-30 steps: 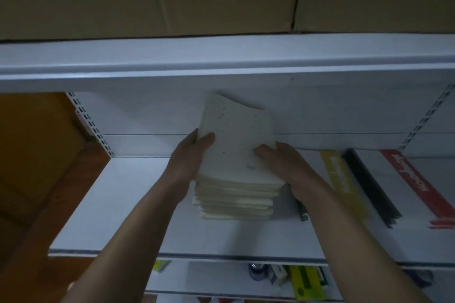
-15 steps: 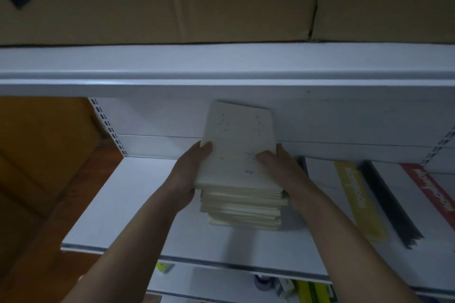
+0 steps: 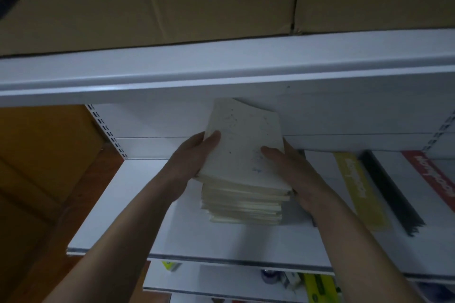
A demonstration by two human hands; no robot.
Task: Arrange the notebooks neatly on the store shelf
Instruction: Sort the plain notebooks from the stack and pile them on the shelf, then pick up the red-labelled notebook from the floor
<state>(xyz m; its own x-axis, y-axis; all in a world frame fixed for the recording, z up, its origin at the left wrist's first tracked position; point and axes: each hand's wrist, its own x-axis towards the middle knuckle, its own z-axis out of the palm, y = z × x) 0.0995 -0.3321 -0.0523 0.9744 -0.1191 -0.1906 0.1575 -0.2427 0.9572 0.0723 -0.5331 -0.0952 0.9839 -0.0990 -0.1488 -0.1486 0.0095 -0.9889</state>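
**Mia:** Why are both hands on that pile?

**Dad:** The person is holding a stack of notebooks [image 3: 242,179] that is sitting on the white shelf [image 3: 138,206]. One hand on each side is keeping the pile from sliding apart, I think. See how the lower ones are poking out a little? They are not lined up yet.

**Mia:** What is the left hand [image 3: 189,165] doing?

**Dad:** It is pressing on the left edge of the pile. Its thumb is lying on the top cover, and its fingers are going around the side, so it is clamped on the pile.

**Mia:** And the right hand [image 3: 290,172]?

**Dad:** It is squeezing the right edge the same way, with its thumb lying flat on top. Both arms are reaching up and forward, and the wrists are turning in toward each other.

**Mia:** Why is the pile there?

**Dad:** That part of the shelf is bare. A yellow book [image 3: 357,187] and a red book [image 3: 435,179] are lying flat farther to the right. I am guessing the pile is going beside them.

**Mia:** What is up top?

**Dad:** Cardboard boxes [image 3: 172,0] are sitting on the shelf above.
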